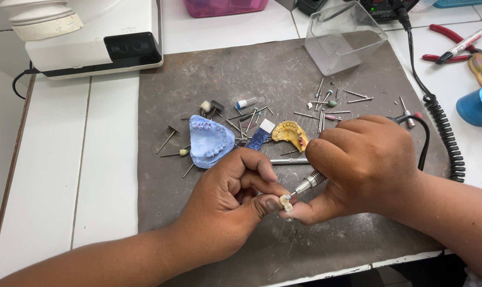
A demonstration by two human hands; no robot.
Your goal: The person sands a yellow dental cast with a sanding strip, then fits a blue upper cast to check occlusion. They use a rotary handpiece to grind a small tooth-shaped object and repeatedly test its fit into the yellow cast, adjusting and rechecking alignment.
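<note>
Left hand (227, 204): clenched, small cream tooth piece (286, 203) pinched between thumb and fingertip, low centre of the frame.
Right hand (365, 167): wrapped round a rotary handpiece (308, 183), bur tip touched to the piece.
Tooth piece: judged tiny, light, hard but chippable, probably slick, so best pinched by the sides, working face left open.
Behind: blue dental cast (210, 141) and yellow cast (289, 132) laid on the grey mat (225, 79), loose burs (326, 103) scattered mid-frame on the tabletop (92, 159).

The single head-worn view looks steeply down from close above the near edge of the grey work mat (209, 79), facing the white machine (92, 37) at the desk's far edge.
</note>
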